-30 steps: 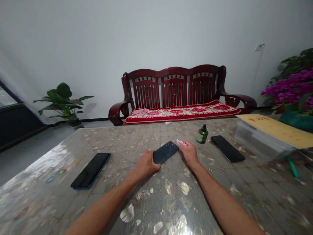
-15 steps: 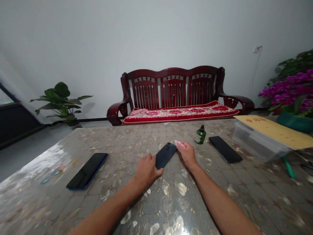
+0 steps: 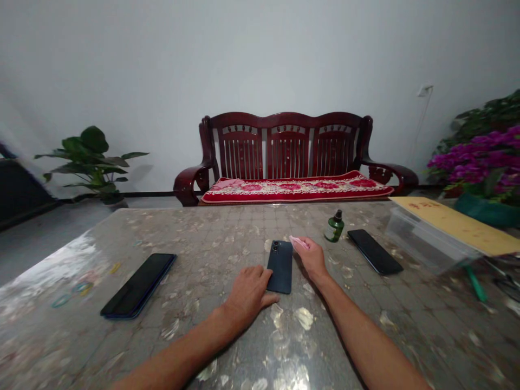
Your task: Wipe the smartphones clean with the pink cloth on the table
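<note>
Your left hand [image 3: 248,291]: half open, touching the phone [image 3: 281,268] | your right hand [image 3: 312,259]: pinched round a pink cloth [image 3: 299,244] | phone: lying camera-up on the table [image 3: 227,227] between your hands

Soft, slightly dim indoor light falls fairly evenly on a pale grey wall [image 3: 284,54]. Strong white glare washes over the left edge of the glossy tabletop [image 3: 203,227], and smaller glints shine at bottom centre. A potted plant [image 3: 91,162] casts a faint shadow to its right; a dark one hugs the right forearm [image 3: 357,330]. The middle looks fairly sharp, while the sides stretch and soften, smearing purple flowers [image 3: 483,154].
</note>
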